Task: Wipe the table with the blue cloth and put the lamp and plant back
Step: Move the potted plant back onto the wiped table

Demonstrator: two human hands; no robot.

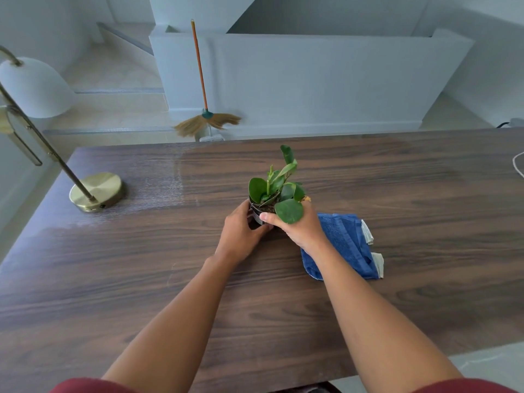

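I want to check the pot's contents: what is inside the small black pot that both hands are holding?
The pot holds dark soil and a green plant with rounded leaves. The left hand, right hand and leaves cover most of it.

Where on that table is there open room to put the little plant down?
Bare wood lies between the lamp base and the plant, and across the near half of the table on both sides of the arms. The far right is open up to a white cord. It is crowded where both hands hold the pot beside the blue cloth.
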